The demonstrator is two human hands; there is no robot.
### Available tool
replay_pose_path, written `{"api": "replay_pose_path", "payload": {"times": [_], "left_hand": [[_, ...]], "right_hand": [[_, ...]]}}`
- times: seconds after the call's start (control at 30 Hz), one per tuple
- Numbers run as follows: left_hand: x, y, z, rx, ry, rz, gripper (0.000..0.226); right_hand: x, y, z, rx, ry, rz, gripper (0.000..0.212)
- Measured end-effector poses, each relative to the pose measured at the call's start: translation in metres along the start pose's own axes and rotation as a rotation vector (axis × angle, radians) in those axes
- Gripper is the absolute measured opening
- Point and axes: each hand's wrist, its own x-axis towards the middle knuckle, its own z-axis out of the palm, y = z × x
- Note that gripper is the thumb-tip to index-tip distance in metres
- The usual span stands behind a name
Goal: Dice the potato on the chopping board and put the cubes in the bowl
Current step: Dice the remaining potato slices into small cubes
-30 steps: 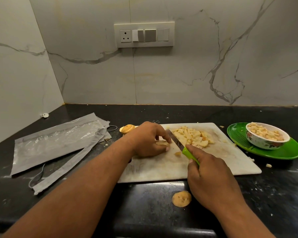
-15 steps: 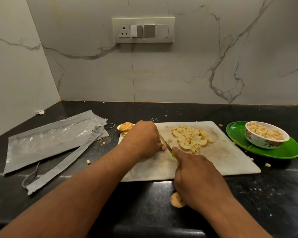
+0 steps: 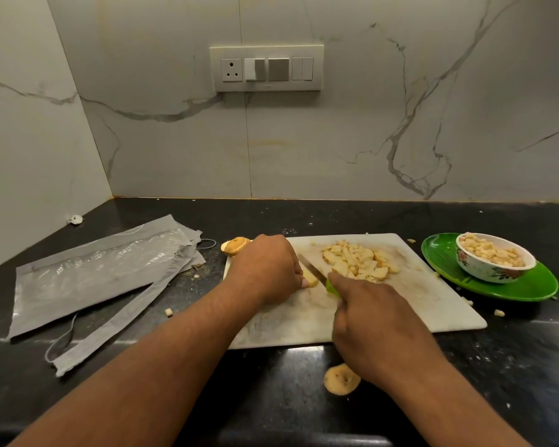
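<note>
A white chopping board [image 3: 433, 304] lies on the black counter. My left hand [image 3: 265, 269] holds down a small potato piece [image 3: 310, 279] at the board's left side, mostly hiding it. My right hand [image 3: 371, 321] grips the green handle of a knife [image 3: 315, 271], whose blade lies against that piece. A pile of potato cubes [image 3: 359, 261] sits on the board's far middle. To the right a floral bowl [image 3: 494, 258] filled with cubes stands on a green plate [image 3: 530, 285].
Grey plastic bags [image 3: 94, 279] lie on the counter at left. A potato end [image 3: 235, 245] rests by the board's far left corner and a peel slice [image 3: 339, 380] in front of the board. Stray cubes dot the counter. A marble wall with a switch panel [image 3: 267, 67] rises behind.
My right hand drew the knife back toward me and to the left, so less of the green handle shows. My left hand stayed on the potato piece. The camera tilted a little.
</note>
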Motion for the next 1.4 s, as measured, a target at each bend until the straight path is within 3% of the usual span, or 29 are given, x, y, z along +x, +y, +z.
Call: {"api": "replay_pose_path", "payload": {"times": [0.37,0.53,0.77,0.87,1.1,1.2,1.4], "left_hand": [[0.006,-0.003,0.003,0.021,-0.018,-0.005,0.031],[0.005,-0.016,-0.002,-0.120,-0.023,0.019,0.017],[0.010,-0.048,-0.018,-0.510,0.270,-0.121,0.010],[0.014,-0.064,-0.022,-0.598,0.383,-0.182,0.011],[0.020,-0.093,-0.026,-0.737,0.445,-0.372,0.016],[0.020,-0.096,-0.026,-0.655,0.407,-0.376,0.016],[0.015,-0.088,-0.027,-0.362,0.014,-0.297,0.055]], "right_hand": [[-0.031,0.011,-0.011,-0.026,-0.122,0.019,0.057],[-0.039,0.006,-0.027,-0.069,-0.087,0.094,0.054],[-0.017,-0.025,0.019,-0.067,-0.069,-0.041,0.065],[-0.015,-0.017,0.021,-0.113,-0.105,-0.004,0.065],[-0.015,0.005,0.010,-0.153,-0.026,0.111,0.066],[-0.011,-0.008,0.016,-0.085,0.006,0.034,0.062],[0.005,-0.003,0.022,-0.098,-0.072,-0.008,0.065]]}}
